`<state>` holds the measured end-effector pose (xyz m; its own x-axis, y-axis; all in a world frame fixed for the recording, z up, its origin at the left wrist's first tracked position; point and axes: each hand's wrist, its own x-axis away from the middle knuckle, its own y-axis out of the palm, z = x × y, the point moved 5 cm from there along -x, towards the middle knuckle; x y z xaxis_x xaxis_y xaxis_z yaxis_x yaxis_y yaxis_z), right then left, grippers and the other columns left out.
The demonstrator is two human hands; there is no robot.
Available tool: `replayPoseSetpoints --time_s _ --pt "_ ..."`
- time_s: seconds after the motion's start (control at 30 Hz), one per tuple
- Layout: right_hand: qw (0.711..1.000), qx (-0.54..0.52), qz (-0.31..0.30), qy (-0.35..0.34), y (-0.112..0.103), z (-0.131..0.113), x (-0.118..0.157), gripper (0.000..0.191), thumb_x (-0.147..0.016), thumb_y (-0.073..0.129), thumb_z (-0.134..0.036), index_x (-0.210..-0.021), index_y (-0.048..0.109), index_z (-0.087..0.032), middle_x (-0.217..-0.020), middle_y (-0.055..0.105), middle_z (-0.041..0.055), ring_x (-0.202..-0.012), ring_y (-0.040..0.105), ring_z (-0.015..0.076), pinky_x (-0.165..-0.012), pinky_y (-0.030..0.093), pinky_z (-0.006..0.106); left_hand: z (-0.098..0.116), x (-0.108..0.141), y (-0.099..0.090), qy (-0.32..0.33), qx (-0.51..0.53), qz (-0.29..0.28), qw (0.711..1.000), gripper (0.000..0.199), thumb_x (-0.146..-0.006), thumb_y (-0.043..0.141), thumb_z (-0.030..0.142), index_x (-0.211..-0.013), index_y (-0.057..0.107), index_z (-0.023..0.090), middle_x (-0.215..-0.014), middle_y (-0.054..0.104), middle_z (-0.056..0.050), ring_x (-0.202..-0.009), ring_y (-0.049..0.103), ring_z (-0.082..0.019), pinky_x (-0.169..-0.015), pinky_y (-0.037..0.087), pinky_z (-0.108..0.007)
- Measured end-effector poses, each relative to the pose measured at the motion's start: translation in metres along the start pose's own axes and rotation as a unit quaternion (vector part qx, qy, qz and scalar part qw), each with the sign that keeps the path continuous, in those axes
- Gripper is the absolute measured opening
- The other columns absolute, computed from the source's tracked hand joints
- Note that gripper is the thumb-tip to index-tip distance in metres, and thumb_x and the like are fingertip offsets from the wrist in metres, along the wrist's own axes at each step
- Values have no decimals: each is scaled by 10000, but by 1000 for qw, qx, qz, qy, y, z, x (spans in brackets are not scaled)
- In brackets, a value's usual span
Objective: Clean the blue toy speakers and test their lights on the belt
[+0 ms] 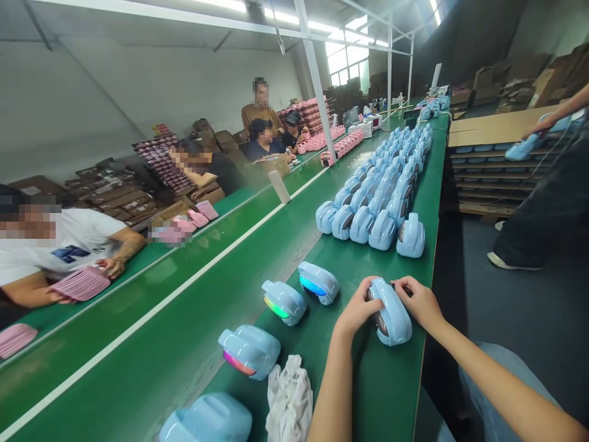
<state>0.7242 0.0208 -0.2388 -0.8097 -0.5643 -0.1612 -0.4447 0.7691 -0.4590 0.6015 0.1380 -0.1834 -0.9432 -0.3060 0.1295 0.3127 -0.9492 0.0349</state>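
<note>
A glossy light-blue plastic device point(394, 310) with a moulded handle and a dark panel is tilted on the green bench near its right edge. My left hand point(358, 310) grips it from the left, thumb across the panel side and fingers over the far end. At its right far side my right hand point(416, 298) has thumb and fingers pinched together; whatever lies between them is too small to make out. To the left stand similar devices, one lit blue point(318, 283), one lit green point(284, 302) and one lit pink point(251, 351). Another blue device point(207, 417) is cut off by the bottom edge.
A crumpled white cloth point(289, 399) lies beside my left forearm. Rows of blue devices point(368, 224) fill the bench ahead. Beyond the green conveyor belt point(184, 301), several co-workers handle pink parts point(83, 283). At right, a person stands by stacked trays point(488, 178) of blue devices.
</note>
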Motion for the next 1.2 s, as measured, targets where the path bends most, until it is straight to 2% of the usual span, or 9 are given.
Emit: replayPoseSetpoints --time_s 0.2,0.47,0.63,0.77,0.9,1.07,1.2 --pt "999 -19 22 -17 1 -4 -4 186 -810 490 -388 -783 598 -238 -946 695 41 -863 630 252 -780 460 373 -2 -5 -2 -6 -8 -1 1000 553 -607 589 163 -1155 531 213 -999 569 -7 -953 510 -197 -886 385 -301" --pt "995 39 71 -52 -2 -19 -13 103 -819 509 -210 -761 593 -219 -831 694 9 -795 645 181 -709 468 271 -16 -29 -16 54 -10 50 997 503 -597 701 315 -1084 615 225 -1084 637 -53 -1081 542 -296 -989 360 -368" --pt "995 44 78 -53 -4 -22 -10 82 -797 535 -165 -741 569 -215 -834 694 -2 -799 645 175 -703 455 263 -13 -26 -14 65 1 74 995 484 -577 711 347 -1041 644 226 -1064 658 -62 -1048 565 -311 -972 388 -388" --pt "995 40 72 -50 -2 -20 -10 82 -803 524 -185 -738 562 -217 -846 696 5 -809 646 182 -713 454 271 -11 -25 -15 62 -1 77 995 483 -581 719 338 -1044 644 224 -1049 656 -61 -1039 567 -302 -962 392 -377" --pt "997 29 56 -49 1 -18 -6 109 -822 488 -253 -750 565 -226 -863 695 18 -835 643 205 -736 458 302 -13 -21 -14 37 -7 30 999 518 -591 721 290 -1094 617 223 -1016 643 -46 -985 567 -271 -919 409 -356" --pt "999 3 33 -41 2 -12 -1 208 -842 437 -382 -765 563 -236 -911 691 44 -869 633 240 -771 460 354 -17 -12 -8 30 48 5 998 543 -629 710 269 -1149 558 223 -1032 606 -26 -949 550 -216 -882 409 -316" --pt "999 -4 16 -35 3 -8 0 222 -827 442 -419 -771 570 -246 -936 691 39 -883 626 256 -796 459 386 -20 -10 -5 23 75 0 997 546 -635 706 250 -1155 540 230 -1021 579 -11 -913 534 -185 -862 402 -295"
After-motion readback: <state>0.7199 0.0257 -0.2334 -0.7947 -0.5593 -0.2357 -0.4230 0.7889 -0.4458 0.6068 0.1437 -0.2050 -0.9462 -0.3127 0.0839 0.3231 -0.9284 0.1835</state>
